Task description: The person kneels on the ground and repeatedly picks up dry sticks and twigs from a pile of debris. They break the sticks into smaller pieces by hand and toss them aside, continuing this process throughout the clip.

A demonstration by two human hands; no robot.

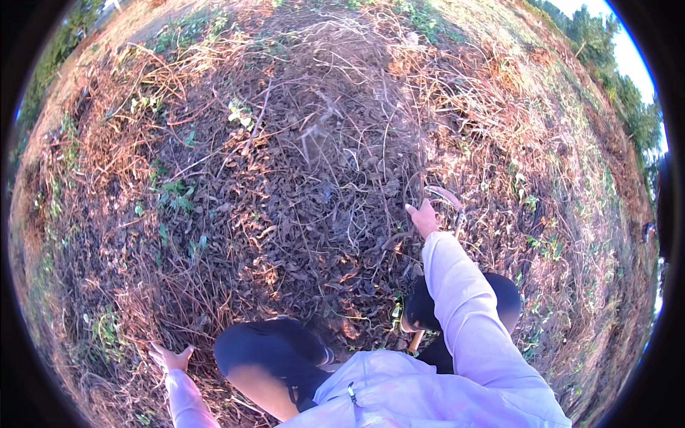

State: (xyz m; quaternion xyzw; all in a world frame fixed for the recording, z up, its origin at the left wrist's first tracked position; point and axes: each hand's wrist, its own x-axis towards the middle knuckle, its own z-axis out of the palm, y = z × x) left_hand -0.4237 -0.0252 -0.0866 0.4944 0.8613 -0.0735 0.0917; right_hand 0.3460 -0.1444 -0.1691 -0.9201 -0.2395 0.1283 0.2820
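My left hand (171, 357), at the lower left, has its fingers spread at the edge of tangled dry stems and holds nothing that I can see. My right arm reaches forward, and my right hand (424, 216) is low over dry leaves and vines (374, 208), its thumb and a finger pointing forward. Whether it pinches a thin stem is unclear. Just right of that hand is a sickle's curved metal blade (447, 196), its shaft passing behind my sleeve. A piece of wooden handle (416, 341) shows between my knees; I cannot tell if it belongs to the sickle.
My bent knees in dark shorts (262, 342) frame the lower middle. Piled dry vines (497, 101) lie ahead on the right, more (118, 155) on the left. Small green plants (177, 195) grow among the litter. Trees (604, 59) stand at the far right.
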